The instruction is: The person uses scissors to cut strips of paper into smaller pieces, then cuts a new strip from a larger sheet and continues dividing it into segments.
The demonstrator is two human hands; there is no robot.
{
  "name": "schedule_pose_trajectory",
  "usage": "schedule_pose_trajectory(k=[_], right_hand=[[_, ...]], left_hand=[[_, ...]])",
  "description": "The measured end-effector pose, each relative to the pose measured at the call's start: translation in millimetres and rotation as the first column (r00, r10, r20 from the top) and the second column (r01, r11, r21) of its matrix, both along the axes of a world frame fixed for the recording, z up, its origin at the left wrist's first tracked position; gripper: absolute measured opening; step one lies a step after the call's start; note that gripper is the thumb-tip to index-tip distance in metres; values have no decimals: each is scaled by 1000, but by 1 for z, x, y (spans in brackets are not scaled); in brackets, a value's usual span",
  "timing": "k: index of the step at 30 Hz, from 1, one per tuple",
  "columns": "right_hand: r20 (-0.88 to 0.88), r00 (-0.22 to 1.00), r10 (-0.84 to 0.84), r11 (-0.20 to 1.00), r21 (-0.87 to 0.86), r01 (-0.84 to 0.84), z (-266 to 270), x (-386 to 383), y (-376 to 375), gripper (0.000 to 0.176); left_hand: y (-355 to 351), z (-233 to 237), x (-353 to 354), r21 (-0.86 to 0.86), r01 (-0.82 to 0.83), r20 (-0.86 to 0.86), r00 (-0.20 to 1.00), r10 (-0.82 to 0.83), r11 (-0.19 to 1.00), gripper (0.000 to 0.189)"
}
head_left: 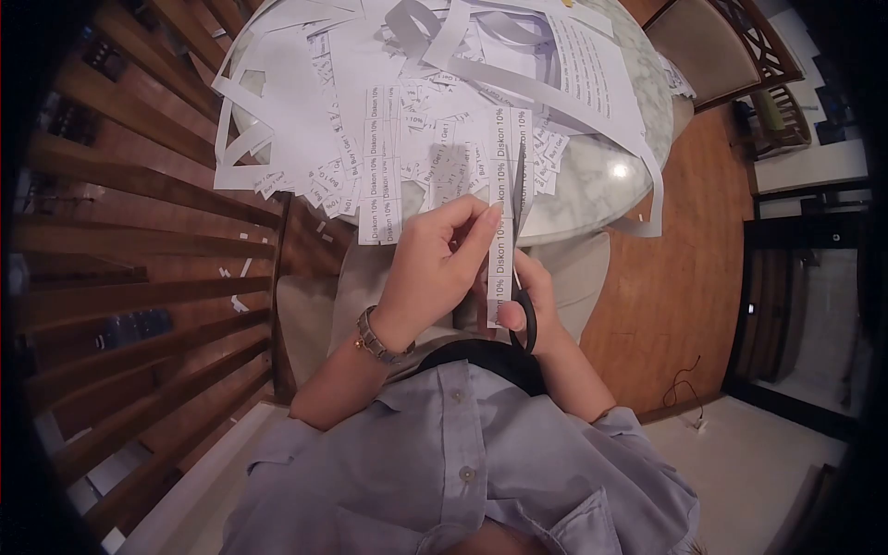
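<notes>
My left hand (450,259), a watch on its wrist, pinches a long paper strip (500,245) printed with "Diskon 10%" several times over. The black-handled scissors (524,319) are in my right hand (539,310), with fingers through the loops. Their blades run up along the right side of the strip, beside a second printed column. On the near edge of the table lie more uncut "Diskon 10%" strips (377,176), left of the held one. Small cut slips (444,166) reading "Buy 1 Get 1" are heaped behind my hands.
A round marble table (601,176) carries large paper sheets (592,74) and curled offcuts (638,153). Wooden slats (157,240) stand at the left, with paper scraps (240,301) on the floor there. A chair (708,51) is at the upper right.
</notes>
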State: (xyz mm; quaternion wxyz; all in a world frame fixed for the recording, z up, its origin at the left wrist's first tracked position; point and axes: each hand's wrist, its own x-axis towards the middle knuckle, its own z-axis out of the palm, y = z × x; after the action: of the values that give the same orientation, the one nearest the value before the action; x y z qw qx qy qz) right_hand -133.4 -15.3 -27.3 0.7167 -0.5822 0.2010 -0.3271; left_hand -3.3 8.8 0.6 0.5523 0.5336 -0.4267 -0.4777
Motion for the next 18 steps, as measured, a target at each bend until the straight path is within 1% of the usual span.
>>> schedule_pose_trajectory(k=[2, 5, 9, 11, 14, 18], right_hand=[[23, 1000, 18, 998, 60, -19, 2, 0, 1, 60], [15, 1000, -7, 995, 102, 6, 2, 2, 3, 56], [34, 999, -1, 991, 132, -4, -1, 4, 0, 52], [24, 1000, 16, 986, 165, -19, 0, 6, -3, 49], [6, 1000, 31, 978, 207, -31, 5, 9, -9, 47], [-31, 997, 67, 975, 214, -59, 5, 11, -16, 47]], left_hand=[[0, 0, 0, 9, -6, 4, 1000, 6, 1000, 19], [-1, -1, -2, 33, -13, -34, 999, 14, 999, 19], [-6, -7, 0, 42, -14, -40, 999, 16, 999, 19], [-10, -10, 1, 3, -31, -54, 998, 31, 1000, 20], [-14, -11, 5, 13, -33, -101, 994, 34, 999, 20], [-18, -10, 10, 5, -51, -88, 995, 51, 999, 20]])
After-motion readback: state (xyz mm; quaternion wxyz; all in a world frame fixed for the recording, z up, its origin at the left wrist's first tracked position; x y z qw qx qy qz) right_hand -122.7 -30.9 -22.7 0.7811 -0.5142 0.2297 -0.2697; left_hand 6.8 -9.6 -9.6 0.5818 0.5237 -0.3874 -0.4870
